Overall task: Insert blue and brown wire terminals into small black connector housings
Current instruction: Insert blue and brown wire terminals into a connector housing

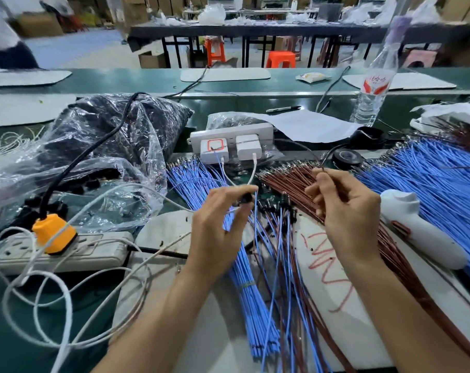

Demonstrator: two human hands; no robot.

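Note:
My left hand pinches a small black connector housing between thumb and fingers, and a blue wire hangs down from it. My right hand pinches a brown wire near its terminal end, lifted over the bundle of brown wires. A bundle of blue wires lies under and behind my left hand. Finished black housings with wires lie between my hands.
A large blue wire pile lies at the right, beside a white bottle-shaped object. A clear bag of black housings, a power strip with an orange plug, white chargers, black tape roll and a water bottle stand around.

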